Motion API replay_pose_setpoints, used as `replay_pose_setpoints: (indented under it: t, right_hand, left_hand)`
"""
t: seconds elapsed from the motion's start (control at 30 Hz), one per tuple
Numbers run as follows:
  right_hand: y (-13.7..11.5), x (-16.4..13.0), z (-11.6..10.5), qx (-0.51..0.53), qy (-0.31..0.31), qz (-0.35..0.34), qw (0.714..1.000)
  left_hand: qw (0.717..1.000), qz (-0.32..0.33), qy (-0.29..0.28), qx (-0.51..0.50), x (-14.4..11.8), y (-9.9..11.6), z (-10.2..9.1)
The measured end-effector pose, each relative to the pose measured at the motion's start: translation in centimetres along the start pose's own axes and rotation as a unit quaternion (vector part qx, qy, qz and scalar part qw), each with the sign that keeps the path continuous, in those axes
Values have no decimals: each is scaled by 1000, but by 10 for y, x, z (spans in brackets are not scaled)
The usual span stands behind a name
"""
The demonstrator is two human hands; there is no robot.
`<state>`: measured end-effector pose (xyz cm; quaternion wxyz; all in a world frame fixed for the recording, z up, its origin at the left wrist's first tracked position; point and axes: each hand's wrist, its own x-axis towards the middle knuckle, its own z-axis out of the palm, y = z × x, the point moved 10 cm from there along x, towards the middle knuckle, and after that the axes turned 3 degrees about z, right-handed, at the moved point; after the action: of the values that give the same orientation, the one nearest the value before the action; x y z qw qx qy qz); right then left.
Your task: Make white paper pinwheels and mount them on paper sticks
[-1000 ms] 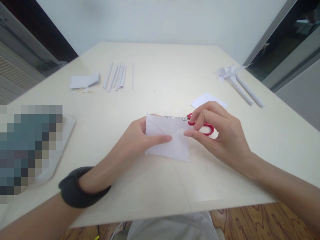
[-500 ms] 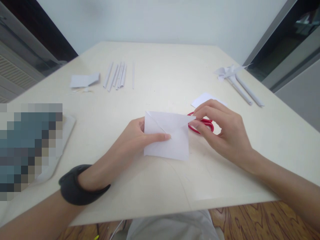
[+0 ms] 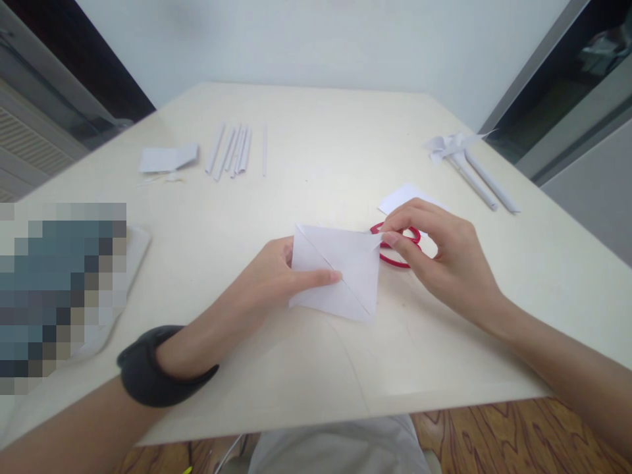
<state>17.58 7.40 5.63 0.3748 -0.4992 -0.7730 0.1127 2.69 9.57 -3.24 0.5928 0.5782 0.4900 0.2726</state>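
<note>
Fingers (image 3: 316, 279) of the left hand (image 3: 261, 289) are pinched on a white paper square (image 3: 338, 271), with one finger laid flat on top and the thumb tucked behind. A black band (image 3: 158, 372) is worn on that wrist. The paper is held up just above the middle of the pale surface (image 3: 316, 164), and a crease can be seen running across it from corner to corner. Its far right corner is pinched by the right hand (image 3: 444, 253). Red scissors (image 3: 399, 247) are seen lying just under that hand. Farther back, thin paper rolls (image 3: 232, 150) are laid in a row on the left, and more rolls (image 3: 481, 178) are on the right.
</note>
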Motion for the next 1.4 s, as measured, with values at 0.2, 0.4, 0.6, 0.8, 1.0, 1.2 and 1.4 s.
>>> replay_pose_setpoints:
  t: [0.2, 0.4, 0.6, 0.8, 1.0, 1.2, 1.4]
  right_hand:
    - [7, 2, 2, -23, -17, 10, 1000]
    - [8, 3, 10, -22, -52, -8, 998]
    - [-5, -3, 23, -9, -83, -42, 996]
    - [-15, -11, 31, 2, -77, -51, 996]
    - [-21, -14, 33, -15, -55, -81, 995]
    - [-33, -18, 23, -29, 0, -124, 992]
    - [-47, -22, 17, -46, 24, -190, 980]
  left_hand:
    - [997, 12, -74, -19, 2, 5, 7]
    - [992, 41, -94, -69, -1, 15, 1]
    - [994, 22, -105, 1, 0, 8, 8]
    - [993, 27, -103, 50, 4, 1, 15]
    - [994, 37, -101, 33, 1, 0, 22]
    - [993, 74, -90, 27, -2, 10, 20]
    - [992, 79, -102, 0, -6, 15, 23]
